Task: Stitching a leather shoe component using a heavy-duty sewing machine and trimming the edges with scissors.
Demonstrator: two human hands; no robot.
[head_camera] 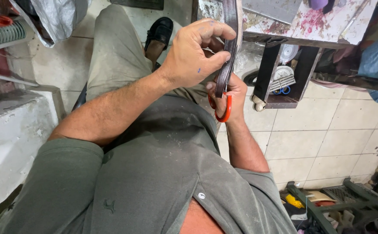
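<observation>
Trimming looks like the step in hand: left hand (193,56) pinches a dark leather strap (229,47) between thumb and fingers, strap hanging down from the paint-stained bench (301,26) edge to lap level. Right hand (230,97) sits just below, fingers closed through the red-handled scissors (224,110), blades hidden behind the strap. Next move likely needs the strap kept taut and the blades squared to it; both forearms angle inward over the lap.
</observation>
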